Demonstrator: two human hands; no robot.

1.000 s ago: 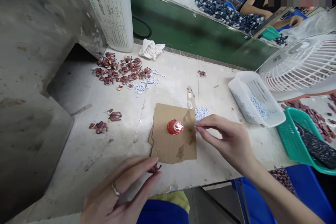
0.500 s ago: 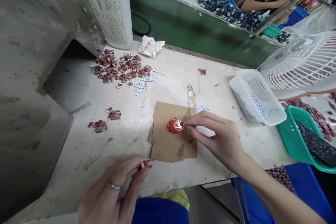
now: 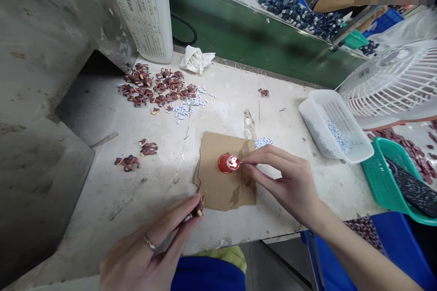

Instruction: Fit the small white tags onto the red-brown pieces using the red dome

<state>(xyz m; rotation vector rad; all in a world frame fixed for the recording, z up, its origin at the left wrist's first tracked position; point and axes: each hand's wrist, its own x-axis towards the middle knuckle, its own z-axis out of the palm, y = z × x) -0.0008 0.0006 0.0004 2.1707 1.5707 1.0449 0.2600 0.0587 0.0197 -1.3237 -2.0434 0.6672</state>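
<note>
Between the thumb and fingers of my left hand (image 3: 150, 241) is a small brown figurine (image 3: 198, 209), held at the lower left edge of a cardboard piece (image 3: 215, 191). A small red cup (image 3: 225, 163) with a whitish, shiny top stands on the cardboard. My right hand (image 3: 287, 177) is pinched at the right side of this cup; whatever is between its fingertips is too small to name. Behind that hand lies a small pile of white-blue pieces (image 3: 264, 142). Two brown figurines (image 3: 127, 163) lie to the left of the cardboard.
Many brown figurines (image 3: 138, 79) and pale pieces (image 3: 182, 110) lie at the back left by a large white jug (image 3: 146, 18) and a crumpled cloth (image 3: 196, 60). Rightward are a white basket (image 3: 310, 132), a green basket (image 3: 375, 182) and a fan (image 3: 392, 82). Another person's hands show beyond the partition.
My left hand has turned the figurine more upright and moved it slightly right, toward the cardboard. My right hand has shifted slightly right from the cup.
</note>
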